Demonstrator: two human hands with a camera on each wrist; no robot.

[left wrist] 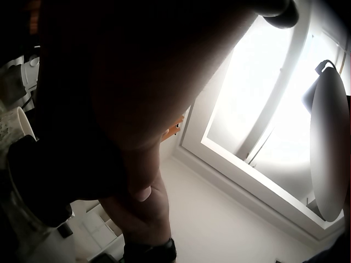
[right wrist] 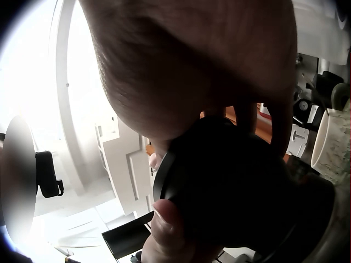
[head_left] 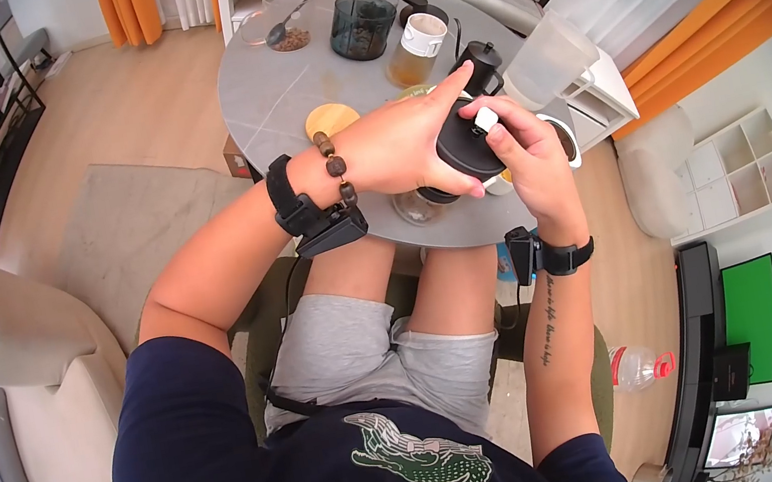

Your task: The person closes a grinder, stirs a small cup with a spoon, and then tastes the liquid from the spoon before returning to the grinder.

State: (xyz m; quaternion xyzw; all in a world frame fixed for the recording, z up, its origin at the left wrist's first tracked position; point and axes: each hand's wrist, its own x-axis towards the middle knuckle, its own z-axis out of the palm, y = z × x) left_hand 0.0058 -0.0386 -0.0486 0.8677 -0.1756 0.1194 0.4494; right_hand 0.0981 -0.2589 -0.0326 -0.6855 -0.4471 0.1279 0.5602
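Sunlit living space with orange curtains surrounds a round grey stone-look table (head_left: 268, 98), at which a seated person works.

Over the table's near edge, both hands hold a black round-lidded hand grinder (head_left: 465, 146). The left hand (head_left: 396, 146) is curled over the grinder's top and side, index finger stretched toward the table's far side. The right hand (head_left: 527, 158) grips it from the opposite side, thumb and fingers pinching a small white knob (head_left: 485, 118) on the lid.

On the table's far part stand a dark glass jar (head_left: 362, 25), a white-capped amber jar (head_left: 416, 46) and a clear dish with a spoon (head_left: 287, 30); a yellow round coaster (head_left: 331, 118) lies nearer.

Judging by this, the grinder is assembled and in hand; whether anything has been ground cannot be told.

The right wrist view shows the grinder's black underside (right wrist: 230, 181) with the thumb (right wrist: 170, 230) pressed against it, hidden from the head camera. The left wrist view is mostly dark palm against a bright window.
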